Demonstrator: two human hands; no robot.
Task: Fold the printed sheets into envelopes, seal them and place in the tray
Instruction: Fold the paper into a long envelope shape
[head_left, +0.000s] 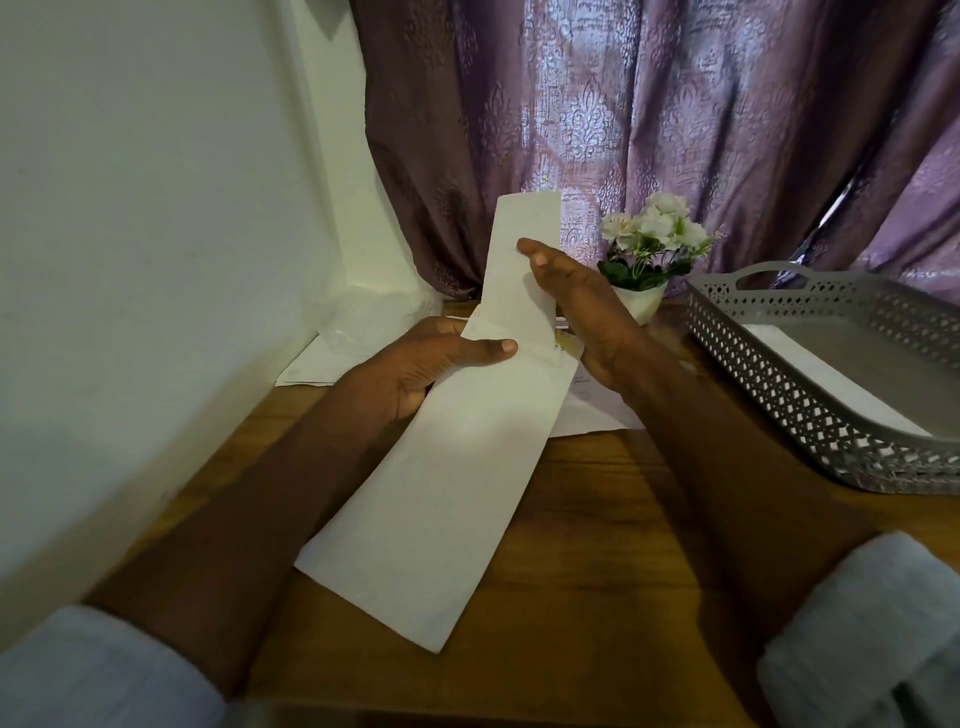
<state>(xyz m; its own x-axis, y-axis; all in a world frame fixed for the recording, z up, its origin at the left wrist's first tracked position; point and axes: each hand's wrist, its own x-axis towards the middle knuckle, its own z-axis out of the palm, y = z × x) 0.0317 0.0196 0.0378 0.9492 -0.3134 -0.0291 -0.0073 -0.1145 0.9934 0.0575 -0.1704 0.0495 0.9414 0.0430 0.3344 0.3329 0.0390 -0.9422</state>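
Long white envelope (457, 467) held up over the wooden surface (597, 545), between both hands. Long axis runs from near corner, low & toward the person, up & away to the open end by the left thumb; tilted a bit rightward going away.

Left hand (415, 364) grips envelope's left edge near the open end, thumb on top, fingers curled under. Folded sheet (522, 270) sticks out of the open end, standing nearly upright, long axis pointing up & away toward the curtain (649, 104); lower part inside envelope.

Right hand (576, 301) on the sheet's right side, fingers fairly straight, thumb across its front, pinching it; fingers behind are hidden.

More white papers (592, 410) lie flat on the surface under & beyond the hands, some to the left by the wall. Small white pot of white flowers (649, 249) just beyond right hand. Grey perforated tray (810, 395) well to the right of right hand, a white envelope (831, 379) lying flat in it. Pale sleeves (862, 634) at both forearms.
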